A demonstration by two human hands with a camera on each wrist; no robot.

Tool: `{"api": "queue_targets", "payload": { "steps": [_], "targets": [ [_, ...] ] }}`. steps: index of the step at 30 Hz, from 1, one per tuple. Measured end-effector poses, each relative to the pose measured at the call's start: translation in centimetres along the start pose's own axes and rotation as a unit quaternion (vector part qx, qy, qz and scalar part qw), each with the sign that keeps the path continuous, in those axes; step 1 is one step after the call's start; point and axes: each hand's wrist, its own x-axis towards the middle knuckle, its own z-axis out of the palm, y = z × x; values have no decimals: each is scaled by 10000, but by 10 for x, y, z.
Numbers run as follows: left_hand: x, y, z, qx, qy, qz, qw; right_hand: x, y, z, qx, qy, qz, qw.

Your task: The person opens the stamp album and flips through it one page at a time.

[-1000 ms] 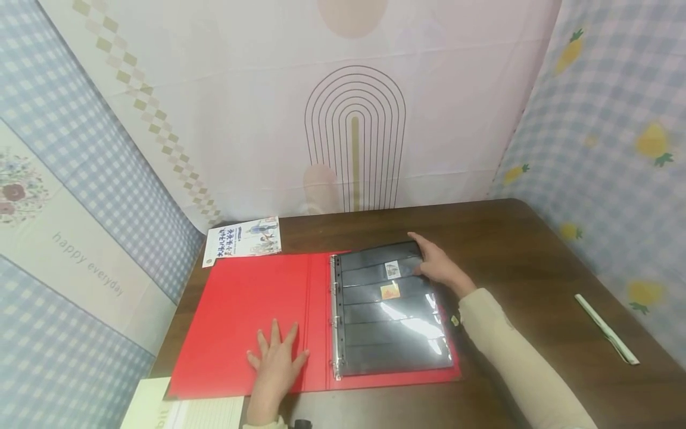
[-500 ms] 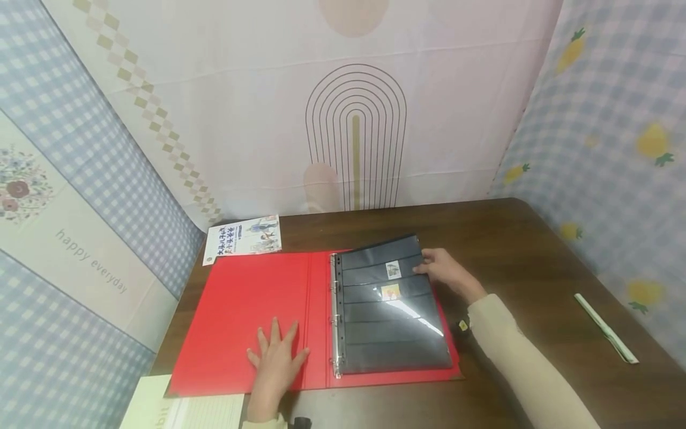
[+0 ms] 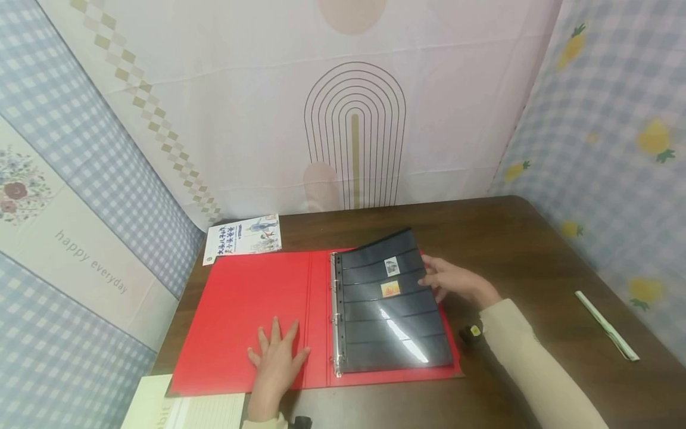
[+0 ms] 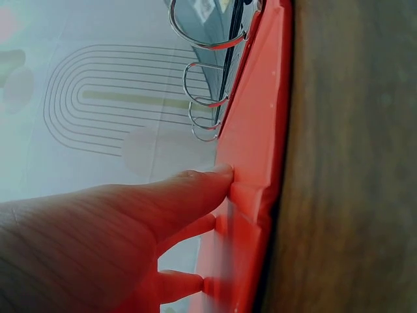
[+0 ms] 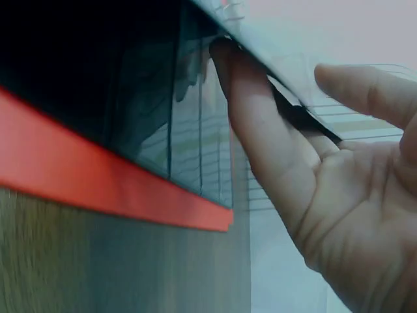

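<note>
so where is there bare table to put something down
The widest bare table lies between the right sleeve and the pale strip, running to the far edge. A narrower band lies behind the red binder, right of the booklet. Crowded: the left side, with binder, booklet and notebook, and around the raised page and right hand.

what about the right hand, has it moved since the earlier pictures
Yes. In the head view, the right hand has moved to the right and farther from the far edge of the wooden table.
</note>
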Motion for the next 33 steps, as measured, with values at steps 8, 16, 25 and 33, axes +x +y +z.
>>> {"api": "queue_targets", "payload": {
  "steps": [8, 16, 25, 33],
  "targets": [
    [0, 0, -1, 37, -13, -11, 10000, -6, -13, 3, 246, -273, -346, 9987],
    [2, 0, 0, 0, -30, -67, 10000, -11, -23, 5, 814, -104, -363, 9960],
    [3, 0, 0, 9, -28, -52, 10000, -9, -34, 10, 1457, 115, -430, 9883],
    [3, 0, 2, 6, -5, -70, 10000, -8, -49, 19, 1836, 141, -693, 9805]
  ]
}}
